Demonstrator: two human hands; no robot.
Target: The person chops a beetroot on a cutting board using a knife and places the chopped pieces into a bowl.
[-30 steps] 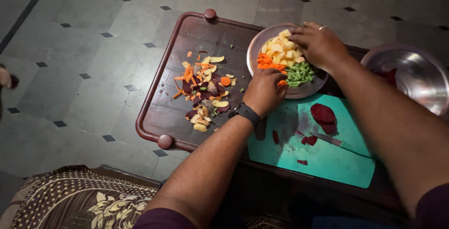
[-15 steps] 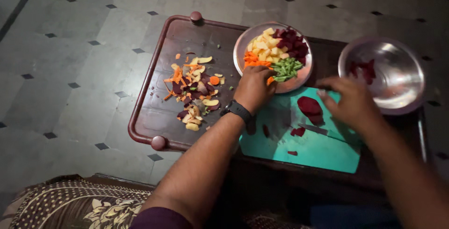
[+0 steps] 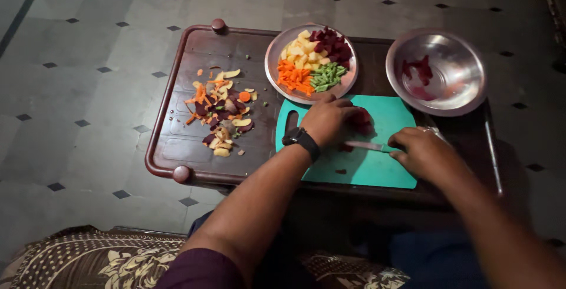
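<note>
My left hand [image 3: 328,119] presses down on a dark red beetroot piece [image 3: 361,118] on the teal cutting board [image 3: 377,168]. My right hand [image 3: 421,153] grips the handle of a knife [image 3: 365,145], its blade lying flat on the board and pointing toward the beetroot. A black watch sits on my left wrist. Just beyond the board stands a steel plate [image 3: 275,50] holding chopped potato, carrot, green beans and beetroot.
A steel bowl [image 3: 454,97] with a few beetroot scraps stands at the right. A heap of vegetable peels [image 3: 221,109] lies on the left of the dark brown table [image 3: 177,141]. A grey tiled floor surrounds it; patterned cloth lies at the bottom left.
My left hand came off the plate's rim and settled on the beetroot. My right hand dropped to the board and took hold of the knife. The view shifted so the table sits further left.
</note>
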